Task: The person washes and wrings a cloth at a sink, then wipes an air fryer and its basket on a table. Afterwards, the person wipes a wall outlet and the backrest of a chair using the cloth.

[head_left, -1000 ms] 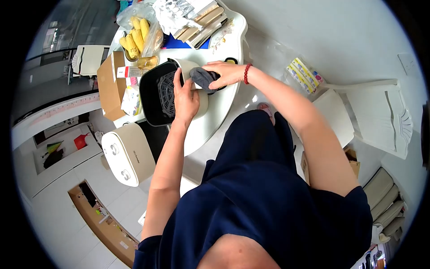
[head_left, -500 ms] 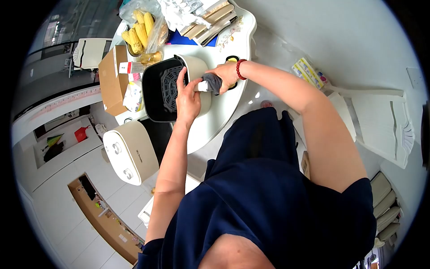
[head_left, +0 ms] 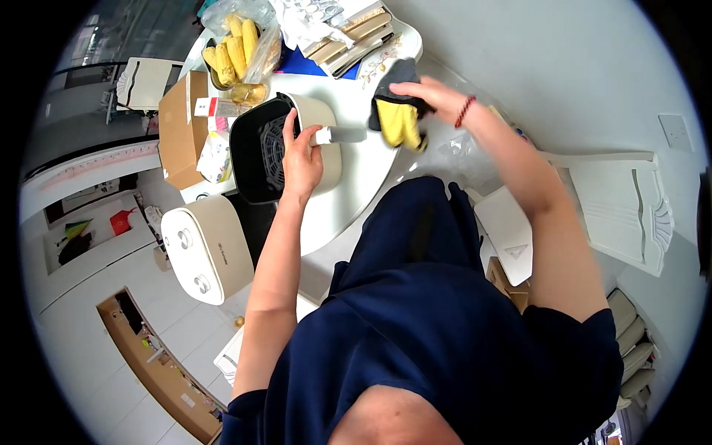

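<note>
My right hand [head_left: 437, 96], slightly blurred, is closed on a grey-and-yellow cloth [head_left: 400, 115] at the right edge of the white table [head_left: 360, 167]. My left hand [head_left: 302, 165], half curled with forefinger extended, touches the black-lined basket [head_left: 252, 152] beside its handle [head_left: 337, 136]; how firmly it holds, I cannot tell. The basket sits on the table, with a cardboard box [head_left: 179, 133] to its left and corn [head_left: 236, 50] and books [head_left: 352, 43] on the far side. A cream air fryer [head_left: 211, 252] stands near left; a white chair [head_left: 619, 196] is at right, beside a pale wall [head_left: 564, 67].
</note>
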A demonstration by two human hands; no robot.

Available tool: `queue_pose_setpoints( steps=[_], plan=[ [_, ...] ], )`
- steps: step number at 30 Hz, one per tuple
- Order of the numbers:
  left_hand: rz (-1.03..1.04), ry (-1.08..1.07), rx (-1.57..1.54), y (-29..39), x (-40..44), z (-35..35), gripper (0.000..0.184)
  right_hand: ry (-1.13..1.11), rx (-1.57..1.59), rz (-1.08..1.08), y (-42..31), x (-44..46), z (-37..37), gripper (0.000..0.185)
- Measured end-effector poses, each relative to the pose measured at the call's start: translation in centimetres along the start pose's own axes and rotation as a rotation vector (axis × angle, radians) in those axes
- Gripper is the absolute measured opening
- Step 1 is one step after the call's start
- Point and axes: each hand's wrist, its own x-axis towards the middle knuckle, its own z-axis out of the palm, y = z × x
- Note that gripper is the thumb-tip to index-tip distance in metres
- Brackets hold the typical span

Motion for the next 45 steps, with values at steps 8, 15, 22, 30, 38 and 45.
queue_pose_setpoints(
  steps=[8,15,22,30,38,45],
  plan=[
    [-0.114,-0.088,-0.003,-0.9,0.3,0.7,0.041,-0.207,1.398,0.041,10.9,1.5,15.7,0.034],
    [-0.146,-0.116,0.009,-1.0,0.5,0.5,0.041,0.119,1.678,0.045,10.5,6.6,15.9,0.024],
    [-0.069,-0.129,-0.004,-0.7,0.2,0.5,0.038,0.369,1.690,0.149,10.4,7.0,15.7,0.024],
    [-0.036,-0.151,-0.116,3.7,-2.1,-2.8,0.038,-0.167,1.519,-0.171,10.4,0.6,14.3,0.040],
    [-0.056,0.042,-0.009,5.4,-5.3,-3.5,0.039,0.035,1.285,-0.091,8.7,-3.4,16.1,0.025],
    [-0.123,0.072,-0.031,5.6,-6.3,-4.0,0.035,-0.035,0.723,-0.022,8.6,-4.7,13.7,0.043]
  ],
)
